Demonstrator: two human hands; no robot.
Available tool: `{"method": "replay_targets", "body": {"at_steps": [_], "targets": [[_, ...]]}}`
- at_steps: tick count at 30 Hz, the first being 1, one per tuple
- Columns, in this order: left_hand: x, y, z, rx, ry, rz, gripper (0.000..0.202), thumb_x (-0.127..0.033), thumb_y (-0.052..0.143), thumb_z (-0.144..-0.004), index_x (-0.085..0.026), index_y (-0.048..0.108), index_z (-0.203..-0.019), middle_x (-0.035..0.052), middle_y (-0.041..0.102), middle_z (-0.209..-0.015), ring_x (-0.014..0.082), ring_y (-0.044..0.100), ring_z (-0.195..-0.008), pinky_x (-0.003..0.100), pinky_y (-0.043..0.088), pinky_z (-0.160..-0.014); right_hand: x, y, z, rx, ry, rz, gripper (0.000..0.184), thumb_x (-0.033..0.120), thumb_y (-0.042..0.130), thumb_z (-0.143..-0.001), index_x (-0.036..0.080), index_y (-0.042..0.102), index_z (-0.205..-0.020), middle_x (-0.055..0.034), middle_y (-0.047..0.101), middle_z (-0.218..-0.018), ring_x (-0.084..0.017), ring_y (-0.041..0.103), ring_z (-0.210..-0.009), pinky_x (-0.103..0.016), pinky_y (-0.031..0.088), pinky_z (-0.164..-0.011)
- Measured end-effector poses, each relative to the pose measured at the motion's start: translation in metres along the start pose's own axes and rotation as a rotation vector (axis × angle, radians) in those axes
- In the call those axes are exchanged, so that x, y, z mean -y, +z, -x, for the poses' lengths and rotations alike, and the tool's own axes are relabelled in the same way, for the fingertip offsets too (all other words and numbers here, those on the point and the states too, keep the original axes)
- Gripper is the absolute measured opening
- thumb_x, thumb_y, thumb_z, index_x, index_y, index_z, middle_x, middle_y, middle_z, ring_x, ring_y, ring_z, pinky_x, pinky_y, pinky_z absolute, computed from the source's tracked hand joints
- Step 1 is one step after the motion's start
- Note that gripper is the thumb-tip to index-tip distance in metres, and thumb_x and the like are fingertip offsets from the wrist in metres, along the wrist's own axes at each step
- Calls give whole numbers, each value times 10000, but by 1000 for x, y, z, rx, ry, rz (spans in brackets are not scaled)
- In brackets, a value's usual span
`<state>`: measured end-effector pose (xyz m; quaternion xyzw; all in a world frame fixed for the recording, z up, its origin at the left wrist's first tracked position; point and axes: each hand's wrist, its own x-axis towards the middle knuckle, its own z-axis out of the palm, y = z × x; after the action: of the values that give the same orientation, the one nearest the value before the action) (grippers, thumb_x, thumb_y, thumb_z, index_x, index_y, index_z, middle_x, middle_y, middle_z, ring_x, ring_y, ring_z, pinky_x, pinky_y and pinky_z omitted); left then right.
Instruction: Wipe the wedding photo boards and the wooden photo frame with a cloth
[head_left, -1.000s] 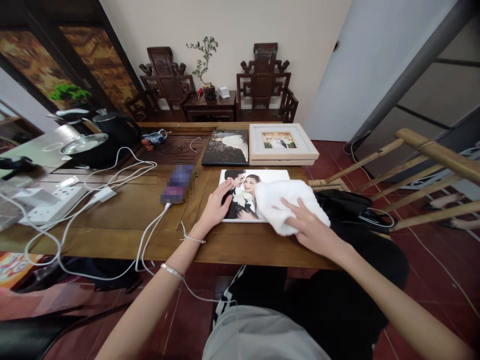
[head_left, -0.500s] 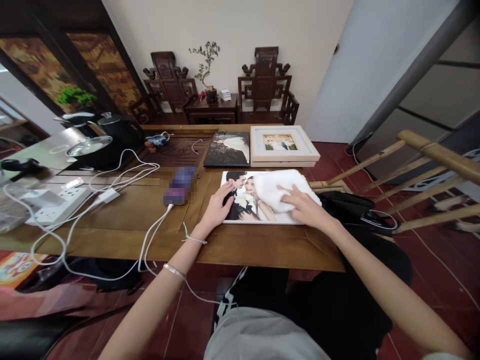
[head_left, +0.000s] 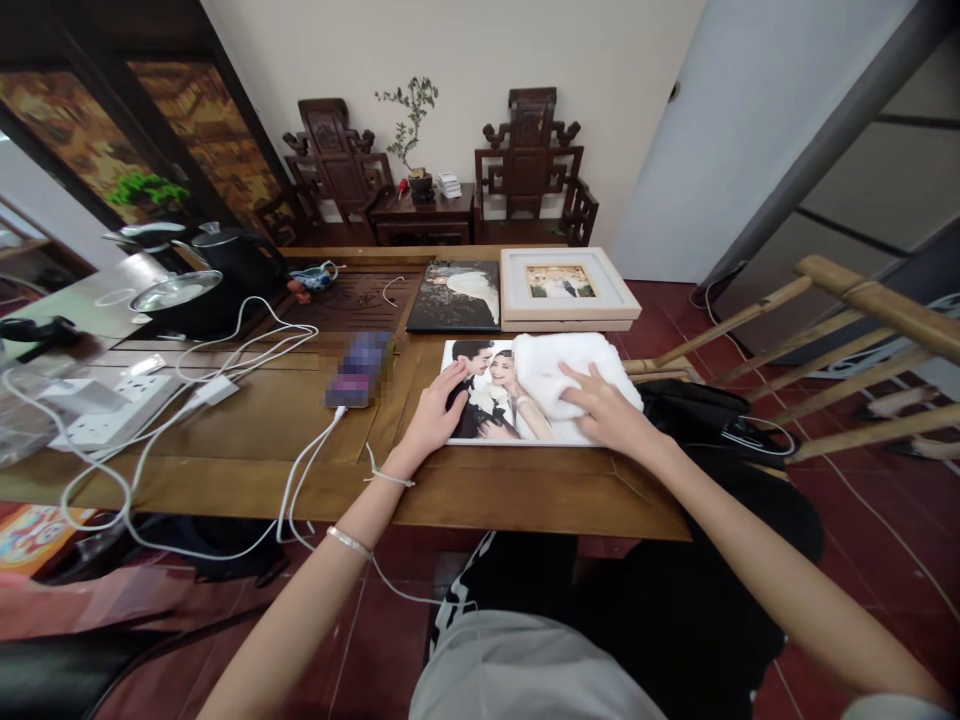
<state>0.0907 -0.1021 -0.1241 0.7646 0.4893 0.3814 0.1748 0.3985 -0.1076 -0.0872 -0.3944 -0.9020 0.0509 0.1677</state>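
Observation:
A photo album [head_left: 491, 410] with a printed couple on its white cover lies flat near the table's front edge. My left hand [head_left: 437, 405] rests on the album's left side, its fingers stretched out and holding nothing. On the right half of the cover lies a folded white cloth [head_left: 559, 365], hiding that part of the picture. My right hand [head_left: 609, 405] grips the cloth from above, pressing it against the cover; its thumb is partly hidden.
Behind the album lie a dark photo book [head_left: 455, 297] and a light wooden picture frame [head_left: 570, 290]. Left of my hands are a phone [head_left: 360, 370] on a white cable, a power strip [head_left: 116, 410] and a black kettle [head_left: 232, 265]. A bamboo chair [head_left: 862, 290] stands at the right.
My right hand and the white cloth have shifted very slightly on the cover, and the cloth's folds look different. My left hand keeps its place.

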Motion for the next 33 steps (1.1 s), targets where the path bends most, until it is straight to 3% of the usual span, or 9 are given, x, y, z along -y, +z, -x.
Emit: {"method": "replay_targets", "body": {"at_steps": [5, 10, 13, 17, 22, 25, 29, 33], "targets": [[1, 0, 0, 9, 13, -11, 422, -265, 450, -947, -171, 582, -1337, 110, 487, -1499, 227, 404, -1430, 460, 295, -1209, 49, -11, 59, 68, -88, -31, 627, -106, 381, -577, 192, 688, -1035, -119, 479, -1501, -314, 270, -1469, -684, 203, -1156], [3, 2, -1, -5, 18, -14, 423, -273, 448, -948, -148, 589, -1327, 129, 495, -1489, 241, 423, -1417, 467, 301, -1206, 72, -21, 78, 151, -136, -65, 561, -113, 384, -560, 199, 679, -922, -86, 476, -1505, -302, 251, -1474, -656, 234, -1165], [4, 2, -1, -11, 19, -16, 415, -265, 453, -945, -179, 590, -1327, 102, 503, -1488, 231, 428, -1415, 471, 304, -1205, 60, -20, 67, 133, -137, -63, 590, -95, 397, -567, 205, 682, -988, -113, 493, -1489, -286, 294, -1461, -628, 234, -1176], [3, 1, -1, -4, 15, -18, 418, -259, 461, -941, -181, 587, -1332, 98, 500, -1491, 223, 422, -1418, 459, 297, -1211, 27, -16, 29, 103, -65, -28, 619, -65, 404, -591, 169, 678, -1094, -170, 530, -1447, -293, 364, -1431, -606, 262, -1166], [1, -2, -1, 8, 14, -9, 415, -276, 463, -947, -211, 582, -1340, 76, 497, -1496, 222, 420, -1419, 460, 304, -1208, -16, -17, -35, 54, 5, -30, 647, -42, 399, -610, 198, 692, -1135, -80, 669, -1298, -310, 557, -1279, -541, 330, -1136], [1, -2, -1, 8, 12, -8, 416, -285, 461, -949, -211, 583, -1339, 72, 496, -1497, 223, 421, -1418, 455, 304, -1208, -33, -14, -60, 15, 24, -53, 624, -23, 401, -623, 184, 706, -1127, -75, 725, -1190, -304, 649, -1135, -484, 392, -1089], [2, -1, -1, 0, 16, -6, 419, -287, 459, -950, -182, 587, -1334, 98, 500, -1491, 224, 431, -1412, 446, 314, -1203, -30, -5, -55, -11, 35, -4, 645, -31, 391, -639, 165, 673, -1184, -124, 670, -1287, -332, 522, -1307, -585, 317, -1117], [1, -1, 0, -6, 18, -8, 414, -282, 462, -946, -196, 591, -1330, 87, 501, -1491, 227, 433, -1411, 461, 316, -1200, -2, -2, -11, 10, 30, -3, 645, -52, 402, -627, 170, 676, -1167, -153, 568, -1415, -318, 371, -1428, -649, 250, -1147]]}}
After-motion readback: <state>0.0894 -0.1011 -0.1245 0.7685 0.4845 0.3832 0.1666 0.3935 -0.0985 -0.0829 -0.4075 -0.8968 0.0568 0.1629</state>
